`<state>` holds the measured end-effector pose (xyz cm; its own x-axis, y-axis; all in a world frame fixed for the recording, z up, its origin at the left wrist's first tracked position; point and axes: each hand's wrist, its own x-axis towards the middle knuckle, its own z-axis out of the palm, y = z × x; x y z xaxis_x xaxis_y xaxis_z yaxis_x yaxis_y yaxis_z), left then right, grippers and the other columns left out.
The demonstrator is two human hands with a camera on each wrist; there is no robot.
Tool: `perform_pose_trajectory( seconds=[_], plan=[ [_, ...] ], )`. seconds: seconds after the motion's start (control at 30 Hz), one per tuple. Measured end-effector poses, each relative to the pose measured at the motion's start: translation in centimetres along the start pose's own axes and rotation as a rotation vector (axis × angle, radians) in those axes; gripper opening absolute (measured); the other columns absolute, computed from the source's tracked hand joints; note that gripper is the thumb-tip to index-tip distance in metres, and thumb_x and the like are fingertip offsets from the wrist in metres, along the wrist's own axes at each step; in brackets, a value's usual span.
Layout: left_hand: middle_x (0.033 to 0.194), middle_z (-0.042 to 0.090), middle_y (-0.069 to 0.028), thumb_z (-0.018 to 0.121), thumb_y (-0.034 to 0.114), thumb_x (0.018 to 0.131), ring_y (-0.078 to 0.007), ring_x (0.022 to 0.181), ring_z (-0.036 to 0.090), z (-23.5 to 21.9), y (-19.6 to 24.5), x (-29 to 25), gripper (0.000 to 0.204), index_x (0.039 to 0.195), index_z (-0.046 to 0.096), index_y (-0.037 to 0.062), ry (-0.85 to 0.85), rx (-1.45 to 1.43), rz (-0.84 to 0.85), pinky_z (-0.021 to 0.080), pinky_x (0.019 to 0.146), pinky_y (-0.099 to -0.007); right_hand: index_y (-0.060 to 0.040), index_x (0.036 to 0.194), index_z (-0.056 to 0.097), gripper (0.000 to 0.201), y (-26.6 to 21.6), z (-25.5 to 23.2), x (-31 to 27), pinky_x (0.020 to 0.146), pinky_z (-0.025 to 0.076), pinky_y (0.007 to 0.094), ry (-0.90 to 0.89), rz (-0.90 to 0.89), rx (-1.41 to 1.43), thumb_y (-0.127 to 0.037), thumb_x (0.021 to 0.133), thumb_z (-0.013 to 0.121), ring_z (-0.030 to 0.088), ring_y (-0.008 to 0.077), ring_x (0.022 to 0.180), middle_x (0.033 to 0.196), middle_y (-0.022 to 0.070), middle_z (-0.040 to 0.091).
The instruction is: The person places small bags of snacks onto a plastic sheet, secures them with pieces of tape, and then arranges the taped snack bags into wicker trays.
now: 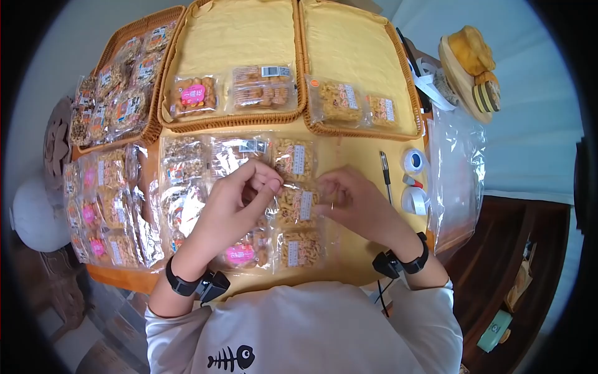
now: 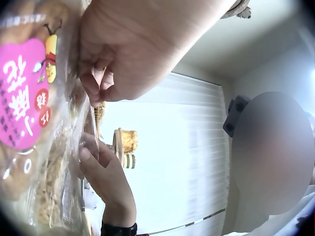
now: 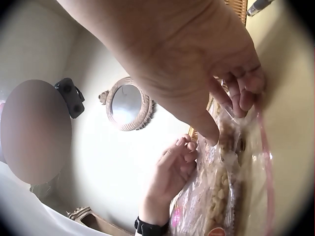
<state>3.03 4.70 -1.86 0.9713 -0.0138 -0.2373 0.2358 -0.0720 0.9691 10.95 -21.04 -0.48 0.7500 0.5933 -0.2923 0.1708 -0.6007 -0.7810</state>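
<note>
The middle wicker tray [image 1: 230,121] holds a pink-labelled pack [image 1: 193,95] at its near left and barcoded packs [image 1: 262,87] at its near right (both on yellow lining). On the near side of that tray lies the large clear bag [image 1: 215,187], with snack packs showing through it in rows. The left hand [image 1: 232,206] is over the bag, fingers bent and thumb tip against or close to the index finger; whether film is caught between them I cannot tell. The right hand [image 1: 360,206] is at the bag's right side, fingers bent and thumb apart from them in the right wrist view (I cannot tell whether it grasps the film). Left of the middle tray stands the left tray [image 1: 154,128], filled with nut packs [image 1: 128,106]; right of it, the right tray [image 1: 367,132]. Nearer and to the right of the middle tray are a pen [image 1: 387,174] and two white rolls [image 1: 413,161].
</note>
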Motion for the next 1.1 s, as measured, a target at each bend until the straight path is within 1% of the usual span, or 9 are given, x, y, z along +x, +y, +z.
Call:
perform_pose_trajectory(
  seconds=[0.17,0.33,0.47,0.63,0.77,0.87,0.97,1.0,1.1],
  plan=[
    [0.093,0.074,-0.0046,0.066,0.01,0.103,-0.0097,0.082,0.068,0.0,0.8,-0.2,0.011,0.11,0.067,0.0012,0.008,0.083,-0.016,0.053,0.071,-0.0252,-0.0041,0.109,0.06,0.041,-0.7,0.7,0.3,0.076,0.051,0.0281,-0.004,-0.012,-0.08,-0.021,0.085,0.089,0.059,0.0129,0.085,0.102,0.0039,0.061],
    [0.092,0.073,-0.0048,0.067,0.011,0.103,-0.0106,0.081,0.068,0.0,0.6,-0.1,0.011,0.109,0.067,0.0015,0.02,0.07,0.013,0.053,0.071,-0.0258,-0.0053,0.111,0.059,0.038,-1.9,0.3,-0.4,0.082,0.053,0.0279,-0.048,0.181,0.192,-0.019,0.088,0.087,0.063,0.0115,0.091,0.104,0.002,0.064],
    [0.097,0.069,0.0008,0.064,0.011,0.106,-0.0024,0.083,0.061,-0.2,-0.1,-0.1,0.011,0.113,0.066,0.002,-0.007,0.104,0.047,0.048,0.069,-0.0188,-0.0064,0.107,0.06,0.027,-1.2,-1.7,-0.7,0.078,0.052,0.0263,-0.013,0.15,0.345,-0.005,0.09,0.081,0.06,0.0074,0.087,0.097,-0.0012,0.062],
    [0.093,0.067,0.0025,0.065,0.011,0.106,-0.0009,0.077,0.057,0.0,0.9,-0.2,0.01,0.111,0.066,0.0028,-0.018,0.082,0.008,0.045,0.065,-0.0183,-0.0039,0.112,0.061,0.025,-2.1,-9.9,-3.2,0.079,0.052,0.0249,0.281,0.047,0.151,-0.002,0.093,0.077,0.061,0.0061,0.088,0.095,-0.0011,0.063],
    [0.092,0.073,-0.0033,0.065,0.007,0.103,-0.0075,0.083,0.066,0.1,1.2,-0.3,0.011,0.11,0.068,-0.0004,0.008,0.102,-0.012,0.051,0.07,-0.0228,-0.0017,0.115,0.061,0.024,-0.8,-15.0,-1.1,0.078,0.051,0.023,0.558,-0.055,0.028,-0.005,0.096,0.075,0.061,0.0047,0.087,0.094,-0.0016,0.066],
    [0.092,0.072,-0.0032,0.065,0.007,0.103,-0.0073,0.082,0.065,0.0,1.0,-0.2,0.011,0.11,0.068,-0.0003,0.003,0.091,-0.036,0.051,0.07,-0.0229,0.0004,0.117,0.062,0.025,3.0,-17.2,3.0,0.076,0.051,0.0224,0.509,0.044,0.148,-0.01,0.098,0.074,0.06,0.0052,0.081,0.093,-0.0014,0.068],
    [0.092,0.068,0.0022,0.064,0.012,0.106,-0.0008,0.079,0.058,0.0,0.5,-0.2,0.01,0.11,0.066,0.0026,0.003,0.096,0.016,0.046,0.067,-0.0185,0.0011,0.117,0.063,0.025,4.6,-16.5,5.6,0.072,0.05,0.0228,0.388,0.139,0.182,-0.012,0.098,0.074,0.059,0.0066,0.078,0.091,-0.0002,0.068],
    [0.093,0.07,-0.0003,0.065,0.011,0.105,-0.0038,0.08,0.061,-0.1,0.5,-0.2,0.01,0.11,0.067,0.0016,0.008,0.1,0.023,0.048,0.068,-0.0204,0.0014,0.117,0.064,0.026,5.1,-16.1,6.2,0.071,0.049,0.023,0.343,0.167,0.209,-0.013,0.098,0.074,0.059,0.007,0.077,0.091,0.0004,0.068],
    [0.094,0.075,-0.0058,0.065,0.009,0.103,-0.0106,0.084,0.069,-0.1,0.6,-0.2,0.012,0.111,0.068,-0.0004,0.015,0.099,0.008,0.054,0.072,-0.0247,0.0018,0.115,0.066,0.024,7.5,-14.9,6.7,0.068,0.049,0.0239,0.665,-0.155,-0.267,-0.012,0.096,0.074,0.059,0.0082,0.075,0.09,0.0018,0.068]
  ],
)
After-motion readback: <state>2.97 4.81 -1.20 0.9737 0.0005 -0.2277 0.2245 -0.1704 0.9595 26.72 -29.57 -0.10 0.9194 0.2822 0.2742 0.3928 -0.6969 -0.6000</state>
